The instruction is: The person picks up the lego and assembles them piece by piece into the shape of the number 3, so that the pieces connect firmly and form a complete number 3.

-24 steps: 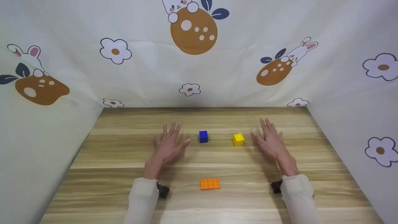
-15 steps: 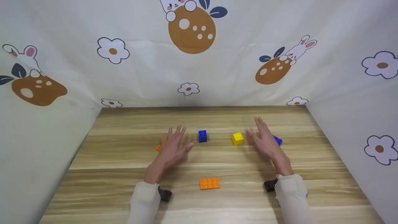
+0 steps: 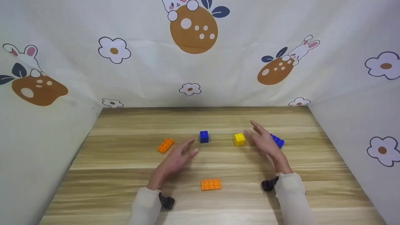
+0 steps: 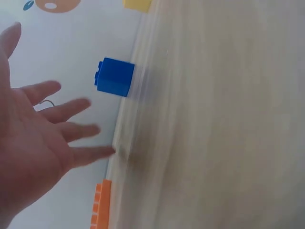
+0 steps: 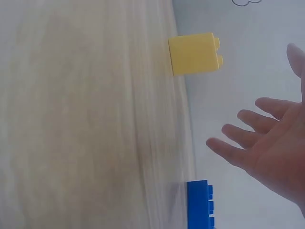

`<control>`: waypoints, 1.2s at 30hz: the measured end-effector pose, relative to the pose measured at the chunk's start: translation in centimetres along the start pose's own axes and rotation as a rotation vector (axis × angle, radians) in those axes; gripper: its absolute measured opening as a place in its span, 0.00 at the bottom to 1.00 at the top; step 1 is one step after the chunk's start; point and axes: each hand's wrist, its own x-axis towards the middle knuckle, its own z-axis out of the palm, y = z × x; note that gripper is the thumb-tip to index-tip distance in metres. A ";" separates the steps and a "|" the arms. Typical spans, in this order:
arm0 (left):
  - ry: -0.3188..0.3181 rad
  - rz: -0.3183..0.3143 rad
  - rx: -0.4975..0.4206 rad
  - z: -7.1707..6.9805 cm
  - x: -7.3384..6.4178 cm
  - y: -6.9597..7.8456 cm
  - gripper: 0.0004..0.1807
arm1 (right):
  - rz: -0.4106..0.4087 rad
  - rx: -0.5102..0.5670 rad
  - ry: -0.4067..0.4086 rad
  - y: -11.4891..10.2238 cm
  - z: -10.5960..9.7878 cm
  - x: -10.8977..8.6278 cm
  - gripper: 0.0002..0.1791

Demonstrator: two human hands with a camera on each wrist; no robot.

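My left hand [image 3: 178, 157], fingers extended and holding nothing, hovers between an orange flat brick [image 3: 166, 145] on its left and a blue square brick [image 3: 204, 137] ahead to its right. The left wrist view shows the palm with fingers spread, apart from the blue square brick [image 4: 116, 76]. My right hand [image 3: 265, 142], also holding nothing, is just right of a yellow square brick [image 3: 239, 139]. It partly covers a blue oblong brick [image 3: 277, 141]. In the right wrist view its fingers are apart from the yellow brick [image 5: 194, 54].
A second orange flat brick [image 3: 211, 184] lies nearer the front, between the forearms. All the bricks lie on a wooden table [image 3: 218, 206]. Patterned cloth walls [image 3: 147, 78] enclose its back and sides.
My left hand has moved right and nearer, uncovering the orange brick on the left. My right hand has shifted left, revealing much of the blue oblong brick. The bricks have stayed in place.
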 end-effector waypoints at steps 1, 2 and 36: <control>-0.023 -0.015 -0.027 0.1 -0.1 0.1 0.38 | 0.009 0.030 -0.015 0.1 -0.1 0.1 0.40; -0.049 -0.023 -0.049 0.2 -0.2 0.2 0.38 | 0.022 0.065 -0.030 0.2 -0.2 0.3 0.40; -0.427 -0.042 0.225 2.7 -0.2 1.7 0.26 | 0.155 0.108 -0.107 1.2 1.2 2.5 0.36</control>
